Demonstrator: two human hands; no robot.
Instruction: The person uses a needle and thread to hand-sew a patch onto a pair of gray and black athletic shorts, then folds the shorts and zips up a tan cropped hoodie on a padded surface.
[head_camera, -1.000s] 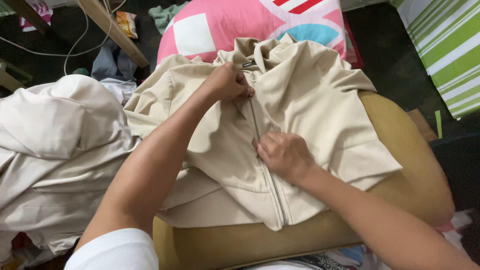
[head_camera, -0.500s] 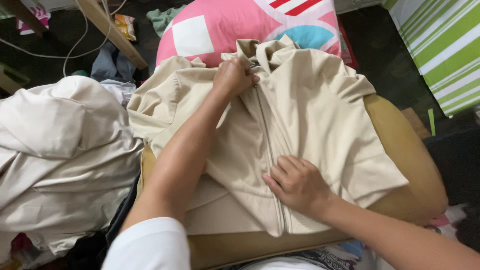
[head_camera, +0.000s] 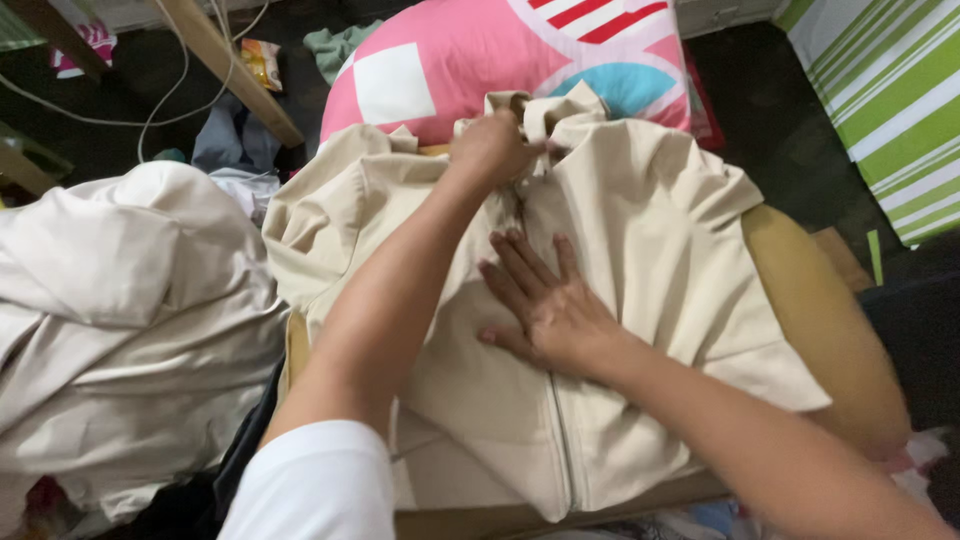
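- left hand (head_camera: 492, 148) is pinched shut on the collar end of the beige zip jacket (head_camera: 640, 270).
- right hand (head_camera: 545, 305) lies flat, fingers spread, pressing the jacket's front over the zipper.
- the jacket is spread on a tan cushion (head_camera: 830, 320).
- pink pillow (head_camera: 480, 60) beyond; pale cloth heap (head_camera: 110, 310) to the left.

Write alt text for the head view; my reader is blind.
A beige zip jacket lies on a tan cushion; the left hand pinches the top of its zipper while the right hand presses flat on the front. A pink pillow lies beyond.
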